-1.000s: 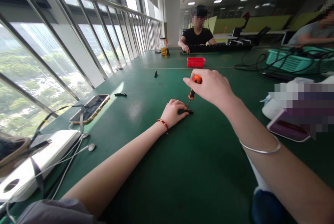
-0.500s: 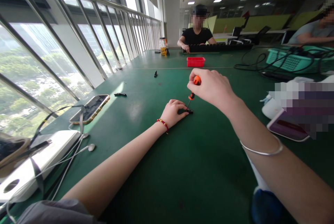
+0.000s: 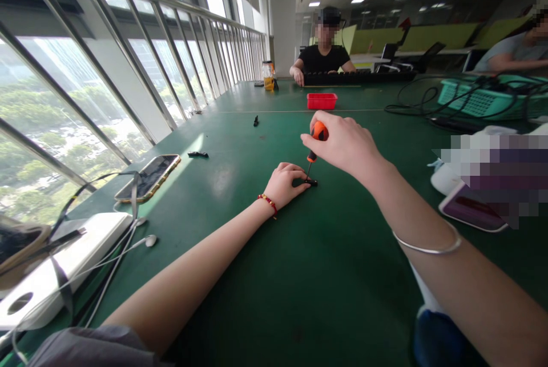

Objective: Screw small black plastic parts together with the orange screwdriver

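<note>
My right hand [image 3: 342,137] is closed around the orange and black handle of a screwdriver [image 3: 319,132], its thumb stretched along one side. The thin shaft points down, and its tip meets a small black part [image 3: 313,182] lying on the green table. With thumb and fingers, my left hand [image 3: 286,185] pinches the near end of that part against the tabletop. Fingers cover some of the part, so its exact kind is hard to make out.
Two more small black parts [image 3: 198,154] lie at left and farther back. A red tray [image 3: 322,101] stands ahead. A phone [image 3: 148,177], earphones and a white box [image 3: 64,270] are at left. A teal basket [image 3: 479,99] with cables sits right. A co-worker [image 3: 325,59] sits opposite.
My right hand has shifted slightly left with its thumb straighter, and the screwdriver stands a little more upright. My left hand and the black part stay in place.
</note>
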Motion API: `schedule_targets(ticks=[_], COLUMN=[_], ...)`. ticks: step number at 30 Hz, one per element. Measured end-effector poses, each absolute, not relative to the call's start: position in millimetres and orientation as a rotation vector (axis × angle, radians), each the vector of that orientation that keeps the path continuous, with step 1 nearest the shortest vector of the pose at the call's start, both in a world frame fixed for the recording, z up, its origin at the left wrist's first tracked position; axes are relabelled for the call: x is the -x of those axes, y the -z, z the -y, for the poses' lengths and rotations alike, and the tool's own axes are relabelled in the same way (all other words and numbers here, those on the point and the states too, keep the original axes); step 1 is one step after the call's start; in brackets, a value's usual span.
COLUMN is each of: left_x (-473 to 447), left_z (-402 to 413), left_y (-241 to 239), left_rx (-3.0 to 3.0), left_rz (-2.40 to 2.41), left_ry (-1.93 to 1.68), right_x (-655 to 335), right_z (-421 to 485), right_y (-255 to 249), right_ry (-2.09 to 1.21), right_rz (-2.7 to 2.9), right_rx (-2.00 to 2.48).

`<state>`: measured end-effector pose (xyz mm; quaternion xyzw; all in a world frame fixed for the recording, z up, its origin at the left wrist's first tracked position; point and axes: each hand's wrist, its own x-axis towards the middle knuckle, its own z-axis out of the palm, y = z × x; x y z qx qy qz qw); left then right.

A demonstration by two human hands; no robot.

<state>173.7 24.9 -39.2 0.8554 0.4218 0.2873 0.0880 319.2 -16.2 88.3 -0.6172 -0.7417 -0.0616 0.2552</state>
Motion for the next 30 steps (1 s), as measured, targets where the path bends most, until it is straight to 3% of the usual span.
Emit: schedule_targets(ticks=[30], left_x=[-173.9], left_z=[-24.8], left_y=[39.3], left_rx=[-2.542], left_rz=[-1.267], left_ry=[-0.853], right_x=[-317.6], right_z=[17.2], right_y=[-88.1], right_ry=[0.174], right_rz=[1.956], right_rx=[1.692])
